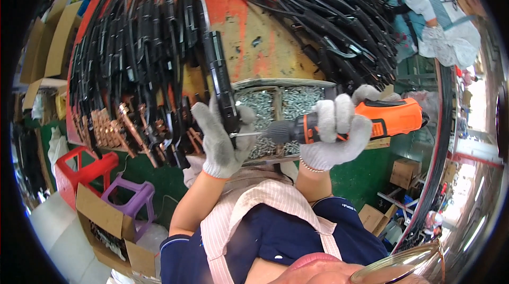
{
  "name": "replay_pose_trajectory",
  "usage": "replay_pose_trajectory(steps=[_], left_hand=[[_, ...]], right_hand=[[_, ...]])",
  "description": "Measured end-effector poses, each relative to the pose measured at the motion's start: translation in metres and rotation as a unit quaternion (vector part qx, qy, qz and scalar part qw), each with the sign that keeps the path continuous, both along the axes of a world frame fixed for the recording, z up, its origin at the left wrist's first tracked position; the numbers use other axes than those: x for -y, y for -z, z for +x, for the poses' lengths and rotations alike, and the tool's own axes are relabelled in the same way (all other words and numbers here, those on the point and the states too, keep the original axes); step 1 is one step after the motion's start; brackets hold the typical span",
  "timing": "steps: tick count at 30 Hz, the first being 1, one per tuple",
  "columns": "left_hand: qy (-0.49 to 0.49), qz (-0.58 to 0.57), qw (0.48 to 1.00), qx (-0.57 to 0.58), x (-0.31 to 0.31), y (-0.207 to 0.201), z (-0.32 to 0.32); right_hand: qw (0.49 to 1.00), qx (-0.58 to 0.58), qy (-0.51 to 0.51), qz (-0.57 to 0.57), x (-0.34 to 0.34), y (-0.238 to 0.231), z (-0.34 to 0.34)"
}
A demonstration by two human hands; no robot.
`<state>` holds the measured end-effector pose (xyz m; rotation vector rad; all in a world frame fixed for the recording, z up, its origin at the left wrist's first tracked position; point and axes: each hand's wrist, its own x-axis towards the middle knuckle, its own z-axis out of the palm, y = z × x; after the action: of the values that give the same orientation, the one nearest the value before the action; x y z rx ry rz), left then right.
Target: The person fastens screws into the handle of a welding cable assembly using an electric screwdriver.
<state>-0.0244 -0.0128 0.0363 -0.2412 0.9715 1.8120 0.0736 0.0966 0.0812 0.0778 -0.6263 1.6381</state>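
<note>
My left hand (220,141), in a grey-white work glove, is closed round the lower end of a long black handle (218,69) with a cable running up from it. My right hand (336,135), gloved too, grips an orange and black cordless screwdriver (389,118) lying level. Its thin bit points left and its tip meets the side of the black handle by my left fingers; whether a screw sits there is too small to tell. Just beyond both hands stands a divided box (283,83) with small silvery screws (303,101) in its compartments.
Many black handles with cables (127,45), some with copper ends (108,127), cover the table's left; another pile (339,29) lies at right. Beyond it are another person's gloved hands (419,0). Red stool (85,170), purple stool (129,194) and open carton (103,215) stand lower left.
</note>
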Motion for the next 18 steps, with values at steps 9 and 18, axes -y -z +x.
replay_pose_trajectory(steps=[9, 18], left_hand=[[0.047, 0.009, 0.999, -0.026, 0.0, 0.007, 0.0], [0.027, 0.03, 0.998, -0.049, -0.004, 0.001, 0.003]], right_hand=[[0.996, 0.076, 0.001, -0.047, 0.002, 0.0, 0.013], [0.999, 0.008, 0.042, -0.019, 0.006, -0.013, 0.001]])
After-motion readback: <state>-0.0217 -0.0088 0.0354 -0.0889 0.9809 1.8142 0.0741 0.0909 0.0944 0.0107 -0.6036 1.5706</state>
